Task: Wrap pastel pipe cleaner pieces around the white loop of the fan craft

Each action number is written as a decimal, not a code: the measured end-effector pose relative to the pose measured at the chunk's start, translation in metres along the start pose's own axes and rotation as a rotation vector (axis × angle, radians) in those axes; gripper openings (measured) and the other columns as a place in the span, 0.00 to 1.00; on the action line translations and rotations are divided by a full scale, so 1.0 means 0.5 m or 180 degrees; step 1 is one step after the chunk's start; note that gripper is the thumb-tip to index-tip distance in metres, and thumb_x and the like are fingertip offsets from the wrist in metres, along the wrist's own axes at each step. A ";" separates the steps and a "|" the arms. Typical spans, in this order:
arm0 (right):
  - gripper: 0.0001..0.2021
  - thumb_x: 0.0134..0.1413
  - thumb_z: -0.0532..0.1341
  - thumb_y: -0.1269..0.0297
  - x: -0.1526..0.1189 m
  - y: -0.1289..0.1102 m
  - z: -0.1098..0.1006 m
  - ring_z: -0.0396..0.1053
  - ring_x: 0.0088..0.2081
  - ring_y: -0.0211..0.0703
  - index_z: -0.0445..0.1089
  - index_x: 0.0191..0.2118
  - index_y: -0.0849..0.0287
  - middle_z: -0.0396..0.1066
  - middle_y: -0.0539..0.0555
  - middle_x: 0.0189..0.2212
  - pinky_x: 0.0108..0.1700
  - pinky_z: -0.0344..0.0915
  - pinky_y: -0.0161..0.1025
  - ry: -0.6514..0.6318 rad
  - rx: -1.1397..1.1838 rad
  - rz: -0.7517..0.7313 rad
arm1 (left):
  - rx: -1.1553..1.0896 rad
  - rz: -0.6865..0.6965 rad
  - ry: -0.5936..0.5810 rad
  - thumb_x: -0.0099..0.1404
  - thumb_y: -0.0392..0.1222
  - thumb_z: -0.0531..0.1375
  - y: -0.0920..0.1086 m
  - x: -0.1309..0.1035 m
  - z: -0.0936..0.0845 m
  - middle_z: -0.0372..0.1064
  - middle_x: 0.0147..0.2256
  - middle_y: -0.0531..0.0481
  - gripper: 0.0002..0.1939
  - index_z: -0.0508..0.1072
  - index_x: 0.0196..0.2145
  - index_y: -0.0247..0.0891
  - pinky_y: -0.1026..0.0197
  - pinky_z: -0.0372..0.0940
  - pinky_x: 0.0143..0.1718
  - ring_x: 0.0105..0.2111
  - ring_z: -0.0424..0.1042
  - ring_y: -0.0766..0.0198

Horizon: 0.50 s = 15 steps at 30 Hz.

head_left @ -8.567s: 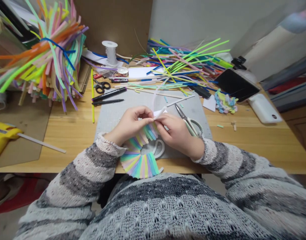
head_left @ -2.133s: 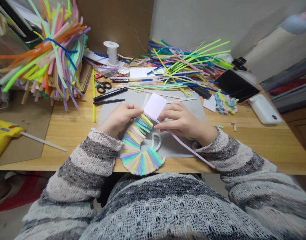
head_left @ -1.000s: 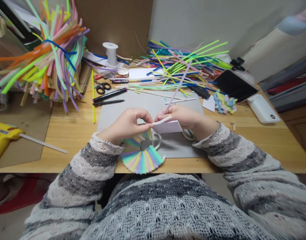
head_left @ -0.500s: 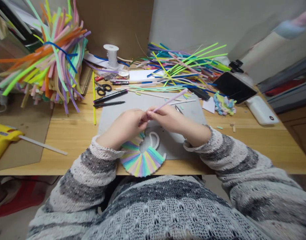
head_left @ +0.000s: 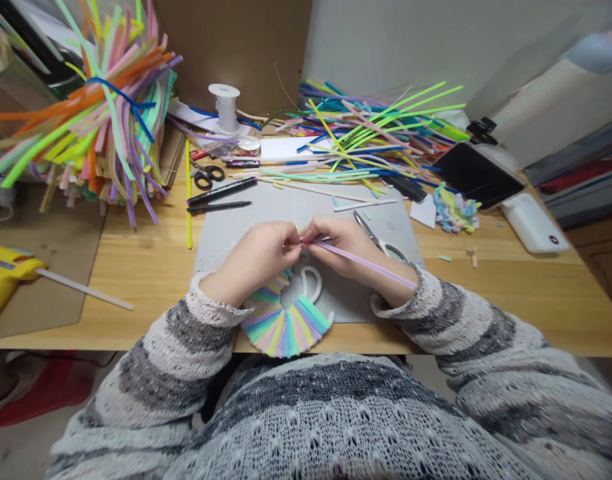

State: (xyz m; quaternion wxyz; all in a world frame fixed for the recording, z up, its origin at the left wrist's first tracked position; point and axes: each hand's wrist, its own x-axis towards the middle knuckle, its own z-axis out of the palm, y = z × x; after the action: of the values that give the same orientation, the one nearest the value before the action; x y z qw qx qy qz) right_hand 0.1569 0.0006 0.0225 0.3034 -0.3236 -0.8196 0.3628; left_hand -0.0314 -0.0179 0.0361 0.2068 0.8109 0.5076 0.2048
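A pale purple pipe cleaner runs from the meeting fingertips back over my right wrist. My right hand pinches it near its end. The fingertips of my left hand are closed at that same end, touching the right ones; the exact grip is hidden by the fingers. Below the hands lies a fan-shaped piece made of pastel pipe cleaners, partly covered by my left hand and cuff. A white loop sticks up beside it. Scissors with pale handles lie partly behind my right hand on the grey mat.
A big bundle of coloured pipe cleaners stands at the left, with a yellow glue gun in front. More loose pipe cleaners are heaped at the back. Black scissors, black markers and a spool lie behind the mat.
The purple pipe cleaner has swung from pointing up and right to lying back over my right wrist. My right hand has turned, and more of the pale-handled scissors now shows.
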 end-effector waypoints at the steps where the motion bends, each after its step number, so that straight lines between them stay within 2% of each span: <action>1: 0.02 0.53 0.58 0.69 0.000 0.001 0.000 0.67 0.32 0.38 0.67 0.33 0.60 0.72 0.52 0.31 0.36 0.62 0.35 0.0013 -0.0019 -0.0004 | -0.0057 -0.0039 0.0004 0.58 0.38 0.59 0.001 0.000 -0.001 0.73 0.28 0.50 0.03 0.71 0.29 0.37 0.63 0.58 0.29 0.28 0.69 0.63; 5: 0.02 0.53 0.58 0.70 0.002 -0.002 -0.002 0.67 0.32 0.37 0.68 0.32 0.60 0.72 0.51 0.30 0.35 0.61 0.34 0.0013 -0.0061 0.0006 | -0.0253 -0.0064 0.0010 0.59 0.40 0.59 0.003 -0.003 -0.009 0.73 0.29 0.50 0.04 0.71 0.30 0.37 0.63 0.58 0.30 0.29 0.69 0.63; 10: 0.03 0.53 0.57 0.70 0.003 -0.004 -0.003 0.67 0.31 0.38 0.68 0.32 0.60 0.72 0.51 0.30 0.34 0.61 0.34 0.0022 -0.0186 -0.0087 | -0.0288 -0.0042 -0.0019 0.58 0.37 0.58 0.005 -0.003 -0.013 0.73 0.29 0.51 0.03 0.71 0.29 0.37 0.63 0.58 0.31 0.30 0.69 0.63; 12: 0.04 0.56 0.57 0.68 0.005 -0.007 -0.006 0.68 0.33 0.39 0.68 0.32 0.59 0.72 0.52 0.30 0.37 0.61 0.36 0.0102 -0.0384 -0.0192 | -0.0256 -0.0102 0.0017 0.57 0.36 0.58 0.006 -0.003 -0.012 0.73 0.28 0.51 0.02 0.71 0.28 0.37 0.63 0.57 0.30 0.29 0.69 0.63; 15: 0.06 0.58 0.56 0.66 0.008 -0.016 -0.011 0.68 0.37 0.42 0.68 0.31 0.58 0.73 0.53 0.32 0.45 0.58 0.42 0.0288 -0.0908 -0.0502 | -0.0218 -0.0167 0.0030 0.56 0.36 0.58 0.009 -0.003 -0.009 0.73 0.28 0.50 0.02 0.71 0.27 0.37 0.62 0.58 0.31 0.28 0.68 0.63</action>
State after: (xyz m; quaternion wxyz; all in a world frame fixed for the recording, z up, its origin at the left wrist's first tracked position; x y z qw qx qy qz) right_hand 0.1561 0.0016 0.0329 0.3184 -0.3140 -0.8711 0.2028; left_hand -0.0314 -0.0203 0.0422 0.2374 0.7888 0.5224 0.2204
